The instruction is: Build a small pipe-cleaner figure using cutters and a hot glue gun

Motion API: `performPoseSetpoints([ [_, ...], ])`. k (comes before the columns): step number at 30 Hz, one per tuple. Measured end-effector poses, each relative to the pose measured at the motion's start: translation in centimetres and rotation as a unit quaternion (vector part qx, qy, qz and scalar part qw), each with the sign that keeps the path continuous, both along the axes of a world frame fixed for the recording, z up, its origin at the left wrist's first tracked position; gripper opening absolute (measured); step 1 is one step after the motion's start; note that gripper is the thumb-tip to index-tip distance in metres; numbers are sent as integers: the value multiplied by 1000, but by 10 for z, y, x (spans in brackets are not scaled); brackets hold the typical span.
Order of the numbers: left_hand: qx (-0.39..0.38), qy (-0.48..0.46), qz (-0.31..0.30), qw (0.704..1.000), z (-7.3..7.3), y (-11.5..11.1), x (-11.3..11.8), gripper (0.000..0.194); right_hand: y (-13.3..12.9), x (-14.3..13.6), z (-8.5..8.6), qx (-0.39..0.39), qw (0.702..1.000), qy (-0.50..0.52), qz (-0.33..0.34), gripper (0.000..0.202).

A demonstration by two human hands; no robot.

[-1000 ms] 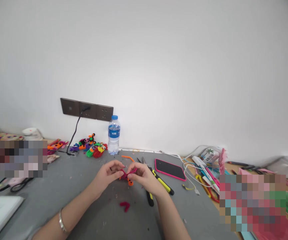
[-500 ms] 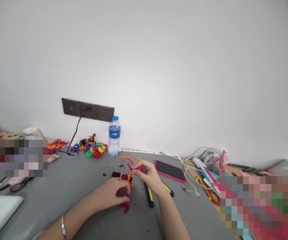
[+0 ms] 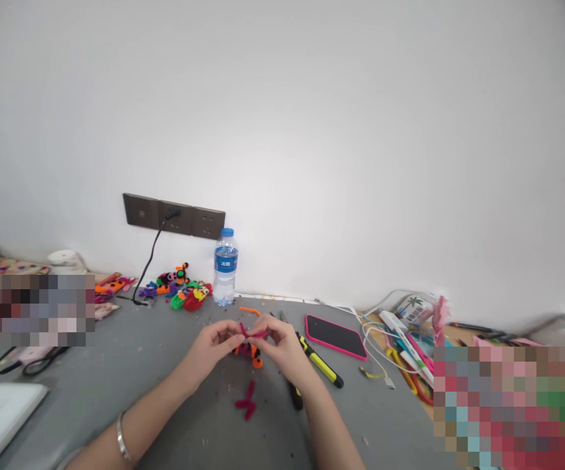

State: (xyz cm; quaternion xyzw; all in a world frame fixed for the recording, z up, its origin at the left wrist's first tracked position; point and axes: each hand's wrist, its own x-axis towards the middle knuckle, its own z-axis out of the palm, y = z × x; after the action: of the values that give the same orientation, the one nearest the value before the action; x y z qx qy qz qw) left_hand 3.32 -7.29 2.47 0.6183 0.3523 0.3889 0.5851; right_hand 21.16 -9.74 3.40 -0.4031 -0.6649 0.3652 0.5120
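A short magenta fuzzy strip [image 3: 257, 333] is pinched between the fingertips of both hands. My left hand [image 3: 216, 346] holds its left end, and my right hand [image 3: 277, 343] grips the right part, the two nearly touching. Just beneath and behind the fingers lies an orange, black and magenta fuzzy figure [image 3: 257, 360], partly hidden by them. Nearer to me on the grey mat rests a magenta fuzzy piece with several arms [image 3: 247, 403]. An orange strip [image 3: 249, 311] lies beyond my hands.
A water bottle [image 3: 225, 267] stands by the wall, with colourful fuzzy figures [image 3: 191, 294] to its left. Right of my hands are yellow-black tools [image 3: 322, 365], a pink-cased phone [image 3: 336, 336] and white cables [image 3: 375, 346]. A white box [image 3: 5, 418] sits at the left.
My left hand has left the figure and magenta piece on the mat and moved up to the strip in my right hand. The many-armed magenta piece now shows fully.
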Motion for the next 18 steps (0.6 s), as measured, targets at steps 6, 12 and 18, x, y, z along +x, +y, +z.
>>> performPoseSetpoints([
  [6, -56, -67, -1, 996, -11, 4, 0, 28, 1, -10, -2, 47, 999, -7, -23, 14],
  [12, -63, -57, -19, 996, -7, 3, 0, 29, -1, -5, -3, -9, 1000, 20, -12, 16],
  [18, -43, 8, -67, 997, 9, -1, -2, 32, -2, -2, 2, -42, 997, 57, 34, 13],
])
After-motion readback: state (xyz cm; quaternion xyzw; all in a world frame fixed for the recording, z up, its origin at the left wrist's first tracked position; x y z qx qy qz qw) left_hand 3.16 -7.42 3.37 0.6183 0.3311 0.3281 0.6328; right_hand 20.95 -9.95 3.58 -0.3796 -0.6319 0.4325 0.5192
